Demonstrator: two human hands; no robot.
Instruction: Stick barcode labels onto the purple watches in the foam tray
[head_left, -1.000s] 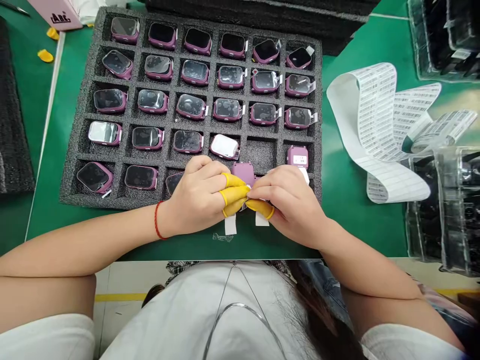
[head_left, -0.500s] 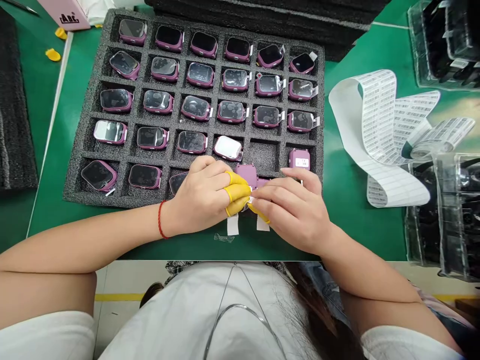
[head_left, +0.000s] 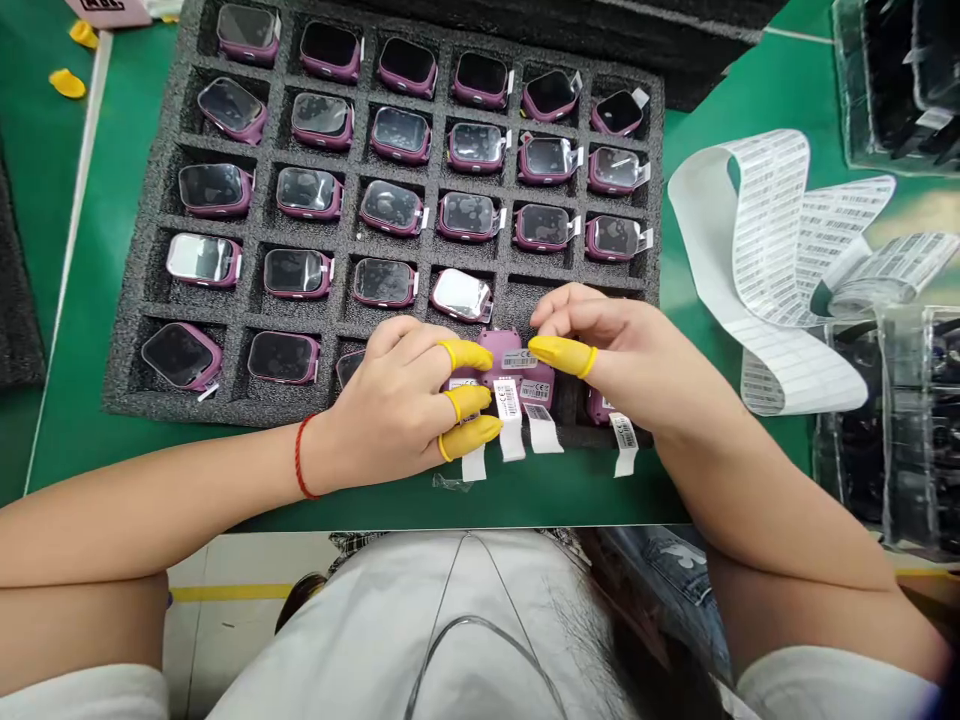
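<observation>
My left hand (head_left: 416, 392), with yellow finger cots on several fingers, leans over a face-down purple smartwatch (head_left: 496, 340) at the front of the foam tray (head_left: 390, 405). Its fingertips press the watch's left side. A silver printed label (head_left: 517, 358) lies across the watch back. My right hand (head_left: 604, 345) is at the right; its cotted thumb meets the label's right edge, while the other fingers curve loosely above. Just below are further purple watch backs and a white label strip (head_left: 508, 415). Another strip (head_left: 544, 430) hangs beside it. My left fingers partly hide the nearest watches.
Several purple watches, screens up, fill compartments behind my hands. A curling sheet of barcode labels (head_left: 772, 230) lies on the green table at right, near clear plastic trays (head_left: 885, 440). Dark foam (head_left: 600, 40) stands behind. Loose yellow finger cots (head_left: 67, 83) lie far left.
My hands have moved apart: the right lifted and shifted right and back, uncovering the watch backs and labels. The left stays at the watch with its fingers more spread.
</observation>
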